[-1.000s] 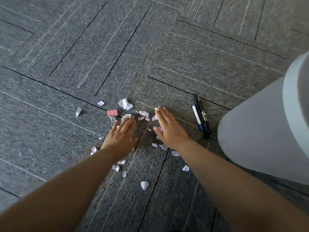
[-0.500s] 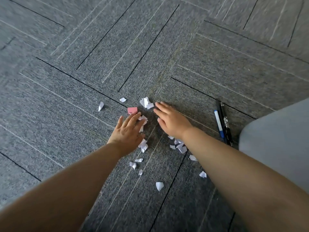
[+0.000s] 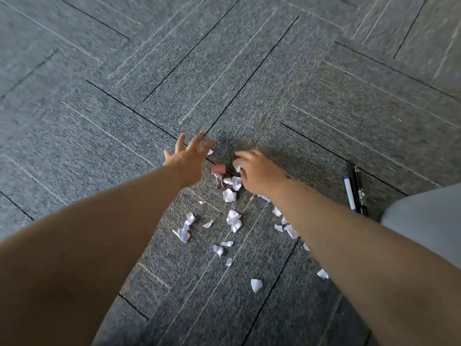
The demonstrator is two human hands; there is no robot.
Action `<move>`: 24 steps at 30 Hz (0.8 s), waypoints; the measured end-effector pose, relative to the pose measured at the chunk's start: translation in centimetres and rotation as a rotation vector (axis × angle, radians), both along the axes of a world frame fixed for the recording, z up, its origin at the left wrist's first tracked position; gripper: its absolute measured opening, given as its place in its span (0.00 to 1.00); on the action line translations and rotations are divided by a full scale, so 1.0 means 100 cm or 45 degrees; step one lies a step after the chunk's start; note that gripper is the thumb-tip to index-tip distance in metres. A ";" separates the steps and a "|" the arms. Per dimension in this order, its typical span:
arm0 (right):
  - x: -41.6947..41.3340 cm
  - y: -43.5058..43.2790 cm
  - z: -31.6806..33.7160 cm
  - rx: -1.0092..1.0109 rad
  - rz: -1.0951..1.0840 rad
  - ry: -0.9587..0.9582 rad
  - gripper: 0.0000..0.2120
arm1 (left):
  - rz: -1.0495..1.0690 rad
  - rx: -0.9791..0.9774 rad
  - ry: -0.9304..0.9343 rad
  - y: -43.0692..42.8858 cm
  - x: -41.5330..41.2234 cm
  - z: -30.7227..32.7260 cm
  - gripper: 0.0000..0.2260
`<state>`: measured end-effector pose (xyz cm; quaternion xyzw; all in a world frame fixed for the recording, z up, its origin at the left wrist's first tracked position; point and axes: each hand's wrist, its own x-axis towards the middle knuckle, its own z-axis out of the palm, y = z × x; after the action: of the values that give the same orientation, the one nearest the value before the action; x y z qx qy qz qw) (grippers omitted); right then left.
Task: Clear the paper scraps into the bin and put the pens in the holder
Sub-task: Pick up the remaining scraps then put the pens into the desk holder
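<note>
The grey carpet-tiled floor (image 3: 224,71) was seen filling the view, with a pale grey object (image 3: 429,221) cut off at the right edge. The left hand (image 3: 185,159) was held over the carpet, somewhat blurred, its fingers (image 3: 197,142) spread apart and straight with nothing gripped. The right hand (image 3: 259,172) was set among the paper scraps (image 3: 233,219), its fingers (image 3: 243,156) curled together round a few white pieces. The pens (image 3: 349,193), one white with blue ends and the others black, were laid side by side near the grey object, well apart from both hands. A pink binder clip (image 3: 218,169) was found between the hands. The remaining scraps were scattered on the floor between and under the forearms
</note>
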<state>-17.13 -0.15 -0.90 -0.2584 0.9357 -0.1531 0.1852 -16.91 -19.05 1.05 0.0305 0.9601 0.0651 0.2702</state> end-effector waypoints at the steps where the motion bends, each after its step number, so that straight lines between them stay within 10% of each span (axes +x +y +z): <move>1: 0.010 0.002 -0.001 -0.030 0.007 0.018 0.18 | -0.036 0.003 -0.047 -0.001 -0.005 -0.002 0.41; 10: 0.072 0.010 -0.003 -0.379 0.028 0.160 0.14 | 0.028 0.219 0.264 -0.005 0.041 -0.027 0.25; 20: 0.022 -0.033 0.000 -0.010 -0.070 0.008 0.32 | 0.019 0.188 0.299 -0.027 0.106 -0.024 0.22; 24: 0.009 -0.045 0.005 -0.028 0.001 -0.035 0.23 | 0.008 0.291 0.352 -0.035 0.123 -0.021 0.20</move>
<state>-16.21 -4.69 -0.41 -0.2585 0.9312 -0.1669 0.1952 -4.62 -22.59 -1.05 0.0667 0.9746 0.1697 0.1301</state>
